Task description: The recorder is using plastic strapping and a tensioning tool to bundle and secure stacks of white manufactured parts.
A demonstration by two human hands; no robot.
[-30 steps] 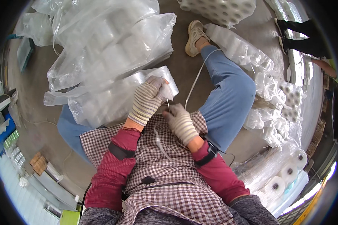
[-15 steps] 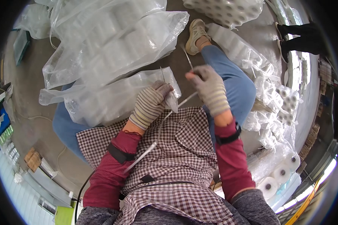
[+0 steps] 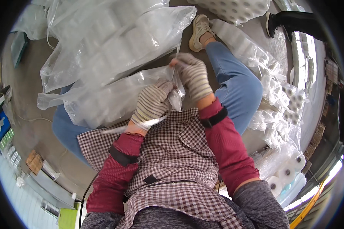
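Note:
Across my lap lies a long clear plastic bag with pale, roll-like shapes inside. My left hand, in a striped glove with bare fingertips, is closed on the gathered end of this bag. A short tuft of bunched plastic sticks out past its fingers. Just above and to the right, my right hand, gloved alike, pinches a thin white strip beside the bag's neck. A loose tail of the strip hangs below my left hand, over the checked apron; its path between the hands is partly hidden.
Larger filled clear bags are piled ahead on the left. To the right lie another long bag, knotted bags and wrapped white rolls. Another person's dark-clothed leg is at the upper right.
My right hand has moved left, close to my left hand, bringing the strip to the bag's neck. The strip's loose tail has swung up and left. The other person's legs have shifted.

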